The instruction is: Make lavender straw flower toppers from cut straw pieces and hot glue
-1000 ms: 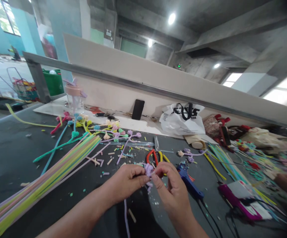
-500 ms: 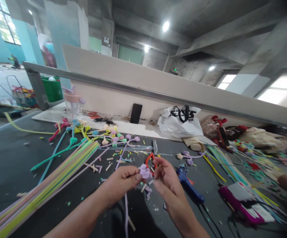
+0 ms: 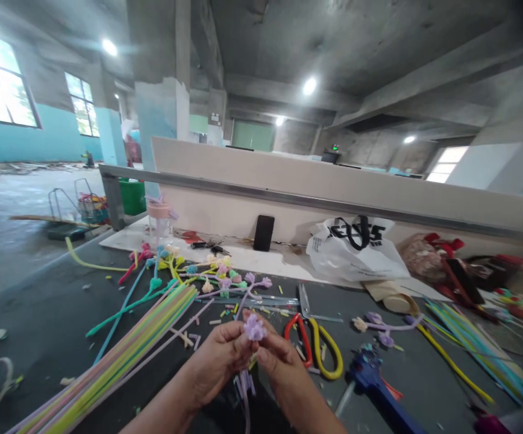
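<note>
A small purple pipe-cleaner flower (image 3: 255,327) is pinched upright between both hands. My left hand (image 3: 216,364) grips its left side with thumb and index finger. My right hand (image 3: 286,371) closes in from the right, its fingertips meeting the left ones just below the petals. A purple stem (image 3: 246,401) hangs beneath the hands; whether it joins the flower is hidden. Scissors with one red handle and one yellow handle (image 3: 332,355) lie right of my right hand. Further right is a blue hot glue gun (image 3: 379,389).
A bundle of colored pipe cleaners (image 3: 135,349) lies left, finished fuzzy flowers (image 3: 211,271) behind it. Short cut scraps litter the middle. At the back stand a pink-lidded cup (image 3: 159,220), a phone (image 3: 264,233) and a white bag (image 3: 356,250). More pipe cleaners (image 3: 473,337) lie right.
The view has turned left and leveled. My right hand has come in to meet my left at the flower, uncovering the scissor handles.
</note>
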`<state>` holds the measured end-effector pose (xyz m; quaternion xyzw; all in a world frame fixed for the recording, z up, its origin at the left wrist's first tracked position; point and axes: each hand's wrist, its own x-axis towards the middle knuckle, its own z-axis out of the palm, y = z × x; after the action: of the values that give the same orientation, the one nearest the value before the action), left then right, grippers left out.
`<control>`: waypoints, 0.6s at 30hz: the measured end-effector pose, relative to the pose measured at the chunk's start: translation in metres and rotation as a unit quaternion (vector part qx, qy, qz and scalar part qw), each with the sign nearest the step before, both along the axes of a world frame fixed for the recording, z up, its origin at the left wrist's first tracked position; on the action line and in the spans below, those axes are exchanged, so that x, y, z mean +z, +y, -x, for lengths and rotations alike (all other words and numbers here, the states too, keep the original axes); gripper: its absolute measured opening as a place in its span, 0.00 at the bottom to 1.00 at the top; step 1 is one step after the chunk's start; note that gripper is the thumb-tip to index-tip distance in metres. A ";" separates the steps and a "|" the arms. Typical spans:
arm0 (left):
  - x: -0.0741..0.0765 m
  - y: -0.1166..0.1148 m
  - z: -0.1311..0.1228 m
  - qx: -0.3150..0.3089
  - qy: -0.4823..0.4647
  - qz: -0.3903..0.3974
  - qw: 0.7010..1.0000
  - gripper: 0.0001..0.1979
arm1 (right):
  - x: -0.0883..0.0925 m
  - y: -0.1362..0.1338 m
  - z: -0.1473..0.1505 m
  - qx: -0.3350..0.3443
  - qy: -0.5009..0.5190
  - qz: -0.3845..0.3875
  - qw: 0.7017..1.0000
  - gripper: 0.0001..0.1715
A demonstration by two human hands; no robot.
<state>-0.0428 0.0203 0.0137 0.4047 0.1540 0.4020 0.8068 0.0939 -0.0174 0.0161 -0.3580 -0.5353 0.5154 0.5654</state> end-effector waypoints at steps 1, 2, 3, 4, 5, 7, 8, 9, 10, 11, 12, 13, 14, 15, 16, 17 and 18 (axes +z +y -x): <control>-0.002 0.000 -0.003 0.016 0.011 -0.021 1.000 0.12 | -0.007 0.000 -0.001 -0.009 0.015 0.001 1.000 0.20; -0.003 -0.001 -0.005 0.034 0.022 -0.041 0.998 0.12 | -0.012 -0.001 -0.002 -0.018 0.030 0.002 0.999 0.19; -0.005 -0.002 -0.009 0.050 0.031 -0.056 0.997 0.12 | -0.017 -0.002 -0.003 -0.027 0.040 0.000 0.999 0.18; -0.006 -0.003 -0.012 0.062 0.036 -0.060 0.996 0.11 | -0.019 -0.003 -0.005 -0.034 0.043 -0.006 0.998 0.17; -0.006 -0.004 -0.015 0.068 0.036 -0.055 0.996 0.10 | -0.021 -0.003 -0.008 -0.042 0.037 -0.019 0.998 0.16; -0.007 -0.006 -0.019 0.059 0.016 -0.022 0.998 0.10 | -0.020 -0.004 -0.013 -0.068 -0.003 -0.059 0.996 0.17; -0.006 -0.006 -0.021 0.051 0.001 -0.005 0.999 0.11 | -0.018 -0.004 -0.015 -0.091 -0.032 -0.081 0.992 0.18; -0.006 -0.007 -0.021 0.041 -0.013 0.012 0.999 0.11 | -0.017 -0.004 -0.016 -0.118 -0.064 -0.100 0.986 0.19; -0.005 -0.006 -0.021 0.036 -0.023 0.018 0.999 0.12 | -0.017 -0.004 -0.017 -0.147 -0.094 -0.118 0.978 0.20; -0.004 -0.006 -0.020 0.032 -0.031 0.021 0.999 0.13 | -0.017 -0.004 -0.016 -0.175 -0.123 -0.134 0.968 0.21; -0.003 -0.006 -0.019 0.032 -0.038 0.022 0.999 0.13 | -0.017 -0.004 -0.014 -0.201 -0.147 -0.150 0.957 0.21; -0.003 -0.005 -0.017 0.029 -0.045 0.021 0.998 0.14 | -0.019 -0.005 -0.011 -0.224 -0.166 -0.165 0.946 0.21; -0.002 -0.004 -0.014 0.027 -0.052 0.020 0.998 0.14 | -0.020 -0.005 -0.008 -0.245 -0.177 -0.176 0.937 0.20; -0.002 -0.003 -0.011 0.025 -0.059 0.018 0.998 0.14 | -0.021 -0.006 -0.004 -0.266 -0.180 -0.181 0.930 0.20; -0.003 -0.002 -0.008 0.027 -0.067 0.016 0.997 0.14 | -0.021 -0.006 0.001 -0.281 -0.179 -0.180 0.926 0.20; -0.003 0.000 -0.005 0.029 -0.073 0.013 0.997 0.14 | -0.019 -0.008 0.005 -0.293 -0.175 -0.177 0.923 0.20; -0.004 0.002 -0.002 0.033 -0.079 0.009 0.996 0.14 | -0.016 -0.010 0.009 -0.303 -0.169 -0.173 0.922 0.20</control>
<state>-0.0411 0.0221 0.0101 0.3586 0.1068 0.4579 0.8065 0.0847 -0.0273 0.0005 -0.4820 -0.5696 0.1508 0.6484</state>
